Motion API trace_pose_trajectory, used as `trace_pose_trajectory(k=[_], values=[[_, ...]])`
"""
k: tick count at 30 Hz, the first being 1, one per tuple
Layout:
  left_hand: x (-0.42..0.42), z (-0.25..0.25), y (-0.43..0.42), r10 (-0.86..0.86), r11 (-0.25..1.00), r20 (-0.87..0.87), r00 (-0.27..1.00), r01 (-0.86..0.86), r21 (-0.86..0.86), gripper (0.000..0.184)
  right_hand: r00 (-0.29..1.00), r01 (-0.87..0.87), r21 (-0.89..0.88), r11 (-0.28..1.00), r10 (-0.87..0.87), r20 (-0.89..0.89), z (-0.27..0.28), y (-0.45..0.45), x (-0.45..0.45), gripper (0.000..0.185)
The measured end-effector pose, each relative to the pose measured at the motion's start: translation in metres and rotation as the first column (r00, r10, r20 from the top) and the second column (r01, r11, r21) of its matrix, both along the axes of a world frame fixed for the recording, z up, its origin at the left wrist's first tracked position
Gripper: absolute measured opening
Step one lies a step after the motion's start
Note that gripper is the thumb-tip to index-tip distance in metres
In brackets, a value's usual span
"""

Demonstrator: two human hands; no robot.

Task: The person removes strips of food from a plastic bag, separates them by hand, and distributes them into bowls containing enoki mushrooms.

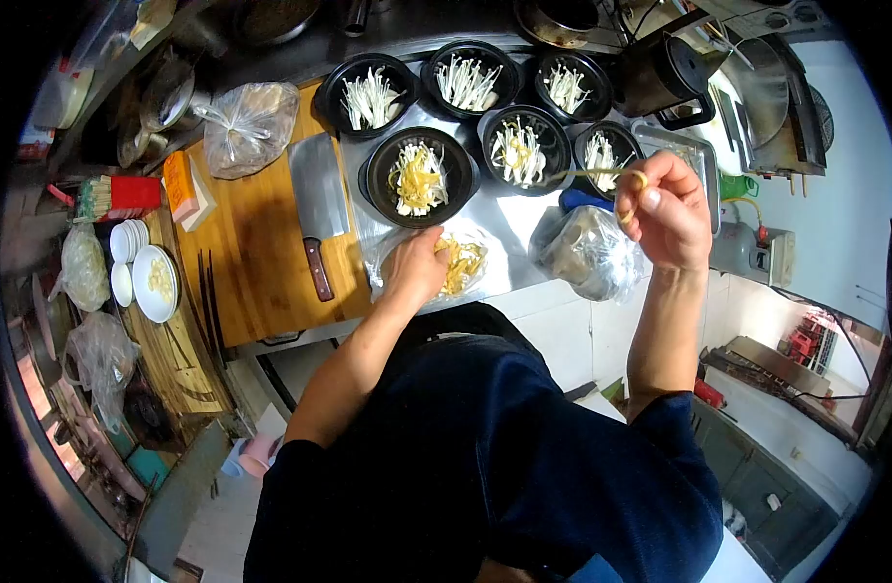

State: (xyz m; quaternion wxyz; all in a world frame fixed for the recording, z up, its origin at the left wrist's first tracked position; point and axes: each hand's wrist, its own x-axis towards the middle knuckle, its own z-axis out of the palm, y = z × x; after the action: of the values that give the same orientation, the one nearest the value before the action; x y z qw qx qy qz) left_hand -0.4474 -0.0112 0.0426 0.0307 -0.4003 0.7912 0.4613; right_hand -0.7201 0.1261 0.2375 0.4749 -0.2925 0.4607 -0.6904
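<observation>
Between the thumb and fingers of my right hand [665, 209] is a yellowish strip [601, 172], which stretches left toward a black bowl [525, 146] with white enoki mushrooms and some yellow strips. My left hand [421, 264] reaches to the edge of an open plastic bag of yellow strips [462, 265]; its fingertips are partly hidden there. Just above it stands a black bowl [419, 178] with mushrooms topped by yellow strips. More black bowls hold only white mushrooms, such as the bowl [368, 95] at the back left and the small bowl [607, 155] near my right hand.
A cleaver [318, 189] lies on the wooden board [247, 243], beside a tied plastic bag [252, 126]. Another plastic bag [593, 253] sits at the counter's front edge. White dishes [156, 284] stand at the left, a dark jug [664, 78] at the back right.
</observation>
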Motion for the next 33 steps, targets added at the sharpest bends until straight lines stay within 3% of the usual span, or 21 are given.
trace_pose_trajectory(k=[2, 4, 5, 6, 7, 8, 9, 11, 12, 13, 15, 17, 20, 23, 27, 33], values=[[0.002, 0.005, -0.001, -0.008, 1.000, 0.018, 1.000, 0.008, -0.013, 0.035, 1.000, 0.013, 0.029, 0.999, -0.012, -0.023, -0.004, -0.006, -0.007, 0.010], [0.007, 0.003, 0.000, -0.014, 1.000, 0.050, 0.999, 0.015, -0.019, 0.034, 0.985, 0.134, 0.292, 0.947, -0.095, -0.144, -0.017, -0.017, -0.011, 0.012], [0.011, -0.001, 0.000, -0.019, 0.997, 0.013, 1.000, 0.020, -0.074, 0.033, 0.963, 0.166, 0.432, 0.887, -0.052, -0.263, -0.030, -0.022, -0.015, 0.015], [0.017, 0.001, 0.000, -0.025, 0.992, -0.016, 1.000, 0.023, -0.127, 0.033, 0.786, 0.343, 0.456, 0.821, 0.015, -0.618, -0.046, -0.028, -0.009, 0.017], [0.022, 0.002, 0.000, -0.021, 0.992, 0.005, 1.000, 0.021, -0.121, 0.033, 0.486, 0.508, 0.400, 0.762, 0.130, -0.864, -0.058, -0.033, 0.001, 0.019], [0.024, 0.003, 0.000, -0.010, 0.992, -0.010, 1.000, 0.009, -0.123, 0.032, 0.231, 0.597, 0.260, 0.759, 0.147, -0.962, -0.062, -0.029, 0.013, 0.022], [0.028, 0.005, 0.001, 0.000, 0.992, -0.024, 1.000, -0.002, -0.123, 0.031, 0.311, 0.579, 0.294, 0.760, 0.128, -0.942, -0.070, -0.026, 0.022, 0.020], [0.032, 0.006, 0.001, 0.019, 0.995, -0.065, 0.998, -0.025, -0.092, 0.034, 0.699, 0.396, 0.538, 0.744, 0.136, -0.702, -0.098, -0.016, 0.046, 0.018], [0.031, 0.012, 0.001, 0.043, 0.997, -0.041, 0.998, -0.046, -0.066, 0.036, 0.716, 0.276, 0.610, 0.743, 0.265, -0.646, -0.112, -0.012, 0.061, 0.018], [0.030, 0.015, 0.001, 0.068, 0.997, -0.019, 0.998, -0.069, -0.041, 0.037, 0.713, 0.154, 0.673, 0.724, 0.390, -0.583, -0.128, -0.009, 0.077, 0.019], [0.031, 0.007, 0.004, 0.074, 0.995, -0.059, 0.996, -0.078, -0.062, 0.039, 0.611, 0.021, 0.625, 0.780, 0.485, -0.626, -0.168, -0.005, 0.110, 0.018], [0.033, 0.003, 0.006, 0.075, 0.993, -0.102, 0.992, -0.084, -0.083, 0.042, 0.506, 0.131, 0.627, 0.768, 0.492, -0.708, -0.212, -0.012, 0.132, 0.017], [0.033, 0.001, 0.008, 0.044, 0.992, -0.077, 0.996, -0.052, -0.111, 0.041, 0.455, 0.252, 0.651, 0.716, 0.506, -0.733, -0.236, -0.035, 0.147, 0.018], [0.034, 0.000, 0.010, 0.064, 0.995, -0.071, 0.995, -0.069, -0.070, 0.042, 0.427, 0.285, 0.715, 0.638, 0.583, -0.691, -0.243, -0.054, 0.152, 0.019], [0.036, 0.003, 0.009, 0.080, 0.995, -0.030, 0.996, -0.081, -0.058, 0.042, 0.382, 0.265, 0.710, 0.653, 0.605, -0.699, -0.243, -0.052, 0.152, 0.018], [0.033, 0.011, 0.011, 0.124, 0.992, -0.048, 0.991, -0.125, -0.004, 0.046, 0.457, 0.261, 0.557, 0.788, 0.408, -0.791, -0.214, -0.025, 0.145, 0.017]])
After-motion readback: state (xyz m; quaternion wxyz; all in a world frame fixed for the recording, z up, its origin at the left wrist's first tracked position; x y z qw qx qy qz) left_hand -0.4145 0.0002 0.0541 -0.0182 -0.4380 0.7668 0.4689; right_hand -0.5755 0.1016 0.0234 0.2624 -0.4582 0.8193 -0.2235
